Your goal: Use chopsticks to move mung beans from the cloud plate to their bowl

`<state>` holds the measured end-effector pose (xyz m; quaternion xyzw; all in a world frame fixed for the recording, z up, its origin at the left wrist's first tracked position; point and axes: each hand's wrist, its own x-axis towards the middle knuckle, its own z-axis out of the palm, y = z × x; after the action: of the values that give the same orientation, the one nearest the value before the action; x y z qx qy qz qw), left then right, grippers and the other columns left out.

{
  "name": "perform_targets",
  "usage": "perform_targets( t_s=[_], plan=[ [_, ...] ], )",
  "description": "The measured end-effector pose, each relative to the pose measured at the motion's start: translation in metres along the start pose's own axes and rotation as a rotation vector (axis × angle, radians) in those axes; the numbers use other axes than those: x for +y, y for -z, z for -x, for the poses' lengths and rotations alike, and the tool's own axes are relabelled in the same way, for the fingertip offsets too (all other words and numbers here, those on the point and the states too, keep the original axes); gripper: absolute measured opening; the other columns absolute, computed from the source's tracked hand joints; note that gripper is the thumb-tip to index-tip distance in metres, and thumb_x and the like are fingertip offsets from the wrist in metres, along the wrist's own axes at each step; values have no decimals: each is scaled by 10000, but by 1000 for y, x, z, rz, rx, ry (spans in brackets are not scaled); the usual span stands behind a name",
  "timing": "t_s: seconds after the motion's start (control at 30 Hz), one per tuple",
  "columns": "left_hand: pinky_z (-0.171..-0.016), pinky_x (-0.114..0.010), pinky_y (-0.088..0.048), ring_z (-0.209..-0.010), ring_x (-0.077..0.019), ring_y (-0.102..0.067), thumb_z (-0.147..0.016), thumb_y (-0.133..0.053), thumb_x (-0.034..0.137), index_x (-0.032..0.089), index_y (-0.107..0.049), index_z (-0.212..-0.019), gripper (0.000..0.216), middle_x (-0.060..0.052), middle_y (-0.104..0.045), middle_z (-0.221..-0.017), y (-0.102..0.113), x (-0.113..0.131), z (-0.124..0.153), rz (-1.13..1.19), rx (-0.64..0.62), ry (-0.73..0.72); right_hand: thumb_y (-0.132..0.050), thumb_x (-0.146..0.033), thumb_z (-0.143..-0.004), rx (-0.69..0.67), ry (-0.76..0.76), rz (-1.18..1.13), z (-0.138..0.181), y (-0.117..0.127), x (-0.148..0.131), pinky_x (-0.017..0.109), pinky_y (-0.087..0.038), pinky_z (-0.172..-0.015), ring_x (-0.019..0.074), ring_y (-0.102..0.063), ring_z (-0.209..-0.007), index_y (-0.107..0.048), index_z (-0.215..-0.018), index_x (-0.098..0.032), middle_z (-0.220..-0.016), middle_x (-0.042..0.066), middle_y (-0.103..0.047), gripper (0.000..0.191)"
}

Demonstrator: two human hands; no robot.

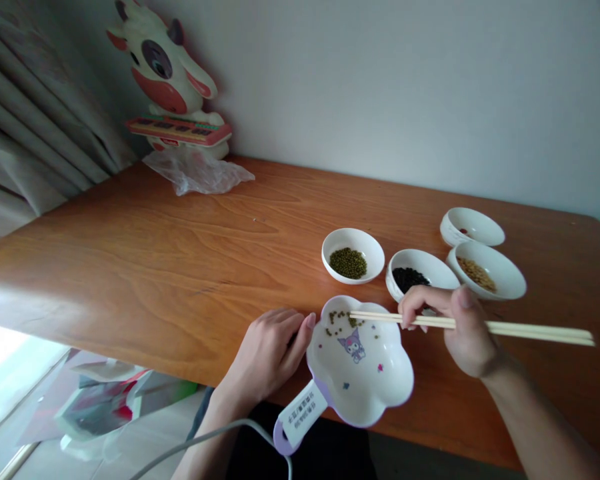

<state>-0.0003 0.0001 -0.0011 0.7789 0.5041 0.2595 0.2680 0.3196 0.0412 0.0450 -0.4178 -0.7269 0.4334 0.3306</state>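
Note:
My right hand [455,320] is closed around a pair of light wooden chopsticks [530,329]. Their tips reach into a white flower-shaped bowl [375,393] with a purple rim and a handle, touching or very near a few green beans at its far side. Mung beans [336,323] lie scattered there, above a printed cartoon figure. Beside the bowl, my left hand [275,350] rests on the table with fingers curled in and the thumb tip against the left rim. Whether the chopsticks pinch a bean is too small to tell.
Beyond the flower bowl stand white bowls of green beans [349,263], black beans [409,277], and tan grains [477,274]. Another white bowl [480,230] holds a few reddish bits. A cow-shaped toy keyboard [180,130] and clear plastic bag [200,175] sit far left. A grey cable [220,429] crosses my left forearm.

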Motion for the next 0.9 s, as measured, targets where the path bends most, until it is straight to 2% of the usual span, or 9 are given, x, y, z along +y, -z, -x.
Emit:
perform_targets(
  t_s=[0.27, 0.43, 0.77, 0.9],
  plan=[
    [-717, -311, -358, -683, -145, -516, -1153, -387, 348, 203, -454, -758, 426, 0, -573, -729, 0, -1, 1, 7, -12, 16, -129, -765, -1030, -19, 3, 48, 10, -5, 4, 430, -453, -776, 289, -610, -783, -672, -823, -247, -792, 90, -670, 778],
    [-726, -305, -368, -693, -143, -519, -1152, -392, 345, 202, -460, -773, 411, 4, -570, -741, 1, 0, 0, 2, -32, 9, -119, -727, -1053, -27, -9, 47, 11, -7, 3, 419, -451, -794, 279, -625, -792, -679, -838, -243, -795, 80, -678, 771],
    [-719, -300, -357, -691, -138, -516, -1153, -393, 337, 200, -456, -765, 417, 7, -578, -743, 0, 1, 0, 4, -8, 5, -141, -771, -1030, -17, -17, 19, 8, -14, 7, 415, -466, -739, 275, -623, -761, -675, -818, -235, -789, 81, -679, 785],
    [-718, -303, -355, -685, -141, -517, -1154, -391, 344, 202, -452, -761, 422, 6, -573, -730, -1, 0, 1, 6, -2, 6, -142, -735, -1049, -1, -2, 38, 7, -15, 8, 422, -474, -753, 281, -636, -764, -690, -806, -236, -777, 84, -685, 780]
  ],
)
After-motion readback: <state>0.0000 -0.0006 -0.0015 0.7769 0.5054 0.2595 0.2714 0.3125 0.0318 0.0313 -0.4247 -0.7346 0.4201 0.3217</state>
